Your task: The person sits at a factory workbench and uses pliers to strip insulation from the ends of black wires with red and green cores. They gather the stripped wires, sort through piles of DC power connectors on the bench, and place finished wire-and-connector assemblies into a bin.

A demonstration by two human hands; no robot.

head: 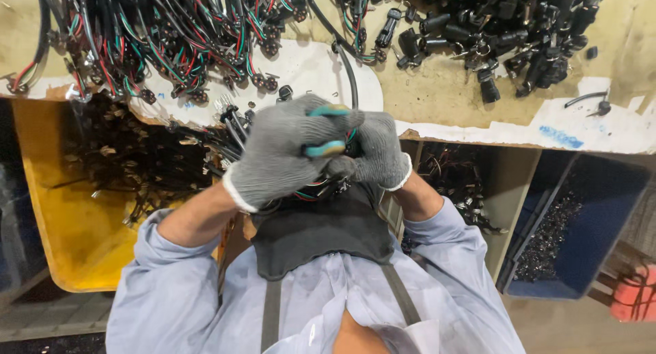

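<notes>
Centre frame: left hand (277, 156) grips teal-handled pliers (326, 130), handles lying left-right; right hand (378, 152), touching it, pinches the black, red-and-green-wired cable (351, 87) rising toward the worktop (437, 94).

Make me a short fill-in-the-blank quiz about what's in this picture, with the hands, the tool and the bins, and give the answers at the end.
1. Both hands wear knitted gloves of ____ colour: the left hand and the right hand.
2. The left hand grips a tool whose handles are ____ in colour.
3. The bin on the person's left is ____.
4. The bin on the person's right is ____.

Missing words: grey; teal; yellow; blue
</notes>
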